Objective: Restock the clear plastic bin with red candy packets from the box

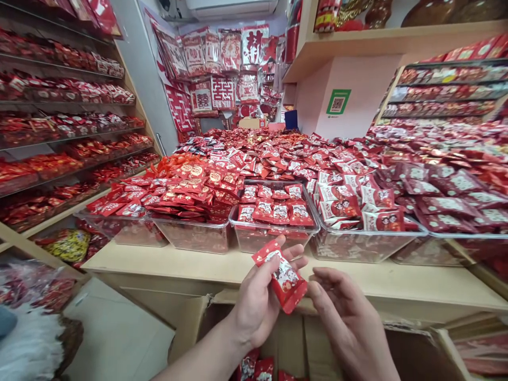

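Note:
My left hand (264,299) is closed around a small red snack packet (286,276), thumb on its printed front and fingers behind it. The packet is tilted and carries white print with cartoon figures. Just right of its lower end, my right hand (343,312) is loosely curled, holding nothing that I can see, its thumb and fingertips close to the packet's edge. Below both hands stands an open cardboard box (291,341) with several red packets (264,369) in it. Ahead is a clear plastic bin (273,233) of similar red packets (264,210), neatly laid.
More clear bins flank the middle one along the wooden counter (166,259), filled with red packets (190,185) and maroon packets (448,206). Stocked shelves (71,103) line the left wall. A shelf (365,39) overhangs at the upper right, above a pillar with a QR-code sign (338,101).

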